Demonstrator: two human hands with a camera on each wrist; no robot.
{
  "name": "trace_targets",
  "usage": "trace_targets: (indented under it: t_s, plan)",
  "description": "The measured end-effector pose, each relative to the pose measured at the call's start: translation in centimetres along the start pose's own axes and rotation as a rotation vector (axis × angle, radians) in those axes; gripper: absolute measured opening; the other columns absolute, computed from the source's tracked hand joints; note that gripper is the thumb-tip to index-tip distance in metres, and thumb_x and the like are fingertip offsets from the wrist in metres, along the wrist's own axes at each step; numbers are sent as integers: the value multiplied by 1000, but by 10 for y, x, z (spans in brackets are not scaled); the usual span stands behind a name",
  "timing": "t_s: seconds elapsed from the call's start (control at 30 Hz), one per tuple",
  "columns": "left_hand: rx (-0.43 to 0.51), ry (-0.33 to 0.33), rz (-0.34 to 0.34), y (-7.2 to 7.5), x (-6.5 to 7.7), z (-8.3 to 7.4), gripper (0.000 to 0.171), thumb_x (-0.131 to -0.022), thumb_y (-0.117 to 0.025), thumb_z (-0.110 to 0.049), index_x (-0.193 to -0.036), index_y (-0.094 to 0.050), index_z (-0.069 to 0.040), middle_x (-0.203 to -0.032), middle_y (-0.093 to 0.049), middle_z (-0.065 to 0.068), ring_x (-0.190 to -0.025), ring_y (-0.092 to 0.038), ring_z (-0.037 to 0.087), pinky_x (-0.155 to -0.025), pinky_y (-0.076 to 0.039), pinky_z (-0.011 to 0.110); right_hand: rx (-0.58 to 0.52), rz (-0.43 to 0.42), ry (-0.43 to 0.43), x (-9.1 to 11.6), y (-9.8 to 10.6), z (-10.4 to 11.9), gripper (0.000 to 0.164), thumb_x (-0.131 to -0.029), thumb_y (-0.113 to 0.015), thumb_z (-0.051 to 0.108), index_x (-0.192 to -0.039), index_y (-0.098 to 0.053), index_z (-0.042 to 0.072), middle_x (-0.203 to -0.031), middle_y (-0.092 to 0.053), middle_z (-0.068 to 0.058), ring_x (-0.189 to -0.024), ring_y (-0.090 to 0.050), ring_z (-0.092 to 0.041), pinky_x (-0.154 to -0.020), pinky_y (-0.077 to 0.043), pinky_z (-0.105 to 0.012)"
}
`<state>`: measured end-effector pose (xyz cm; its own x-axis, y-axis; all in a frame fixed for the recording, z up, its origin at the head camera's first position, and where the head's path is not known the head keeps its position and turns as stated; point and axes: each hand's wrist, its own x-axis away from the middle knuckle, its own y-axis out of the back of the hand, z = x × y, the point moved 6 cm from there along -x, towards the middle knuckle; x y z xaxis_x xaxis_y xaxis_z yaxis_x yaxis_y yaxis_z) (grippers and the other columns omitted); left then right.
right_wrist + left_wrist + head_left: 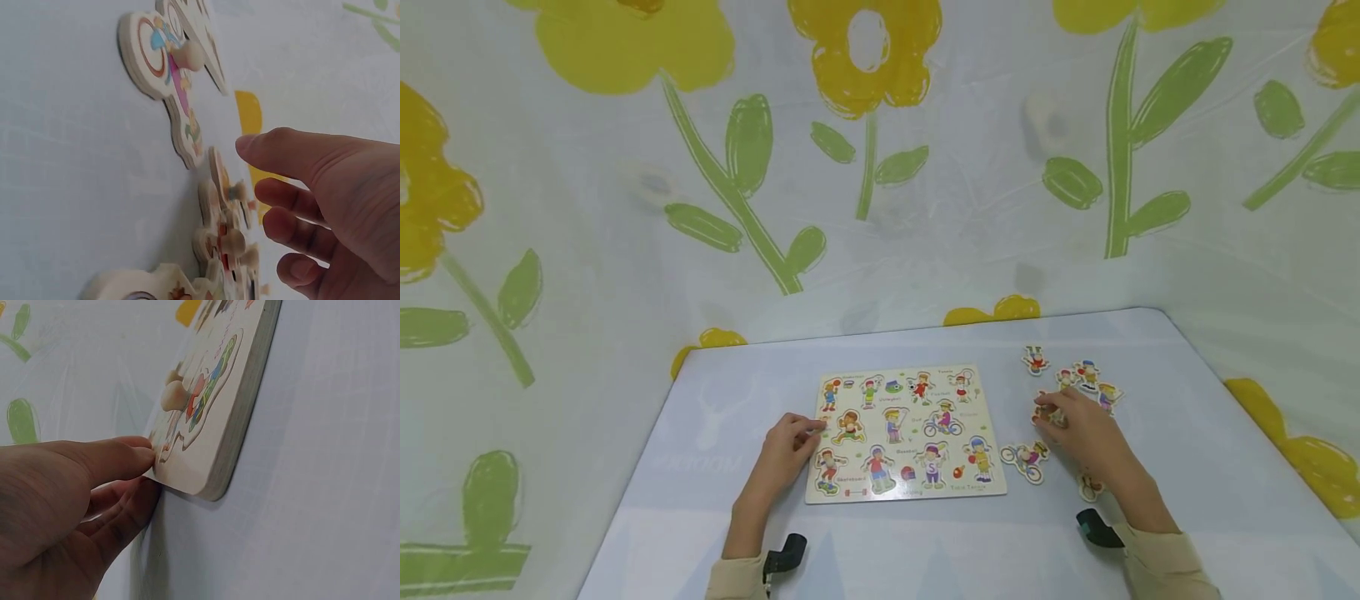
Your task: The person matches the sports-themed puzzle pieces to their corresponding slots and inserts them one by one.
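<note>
Loose pieces (1086, 375) lie below and beyond the nearer right hand (1082, 429), fingers parted, empty; the left hand (785, 450) pinches the puzzle board (871, 435)

Your table (1168, 375) has a faint antler print (711, 412) by its left edge, pale triangles (943, 577) along near edge; white backdrop (970, 242) with yellow flowers (902, 62), green leaves (750, 146) past far edge.

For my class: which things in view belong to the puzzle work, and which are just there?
Puzzle work: board; bike piece; other loose pieces; left hand, holding the board's edge; right hand, among the pieces.

Probably just there: table; flowered sheet; wrist cameras.
</note>
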<state>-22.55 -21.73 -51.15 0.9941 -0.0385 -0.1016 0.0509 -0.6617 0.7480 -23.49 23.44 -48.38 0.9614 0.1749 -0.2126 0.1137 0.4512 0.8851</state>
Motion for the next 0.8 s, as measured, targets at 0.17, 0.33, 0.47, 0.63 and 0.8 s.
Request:
trace_targets:
  t_s: [0.17,0.33,0.47,0.63,0.8]
  plan:
    - [-5,1,6,-2,0,0,22,-91,-68,-8,-112,-73,-12,-105,-61,5,-79,-54,9,-67,-46,19,25,8,-20,-5,2,-8,32,-87,-74,21,-116,-69,8,-102,-65,-7,-72,-52,-13,-60,-44,-28]
    - [-8,-4,-3,-1,0,-1,22,-90,-68,-7,-111,-74,-12,-104,-61,5,-78,-54,9,-66,-47,20,31,19,1,-12,-2,-10,28,-89,-72,19,-113,-70,6,-102,-66,-9,-79,-58,-18,-68,-51,-36]
    - [-8,-12,-1,-1,-1,-2,22,-90,-68,-8,-111,-73,-12,-104,-61,5,-78,-54,9,-66,-47,19,36,43,-19,-18,-5,-13,24,-91,-69,19,-111,-71,5,-105,-68,-12,-90,-65,-26,-77,-54,-46]
    - [1,-7,-11,0,-1,-1,21,-90,-68,-8,-110,-74,-12,-103,-61,4,-77,-54,8,-66,-47,19,26,53,-4,-23,-5,-13,22,-91,-67,16,-109,-72,3,-105,-69,-15,-94,-66,-32,-79,-54,-48]
    - [-2,2,-6,-1,0,1,21,-90,-69,-7,-110,-74,-11,-102,-61,4,-76,-54,8,-65,-46,19,15,82,-15,-22,-10,-16,21,-91,-68,14,-109,-72,4,-105,-70,-14,-95,-66,-31,-79,-54,-47]
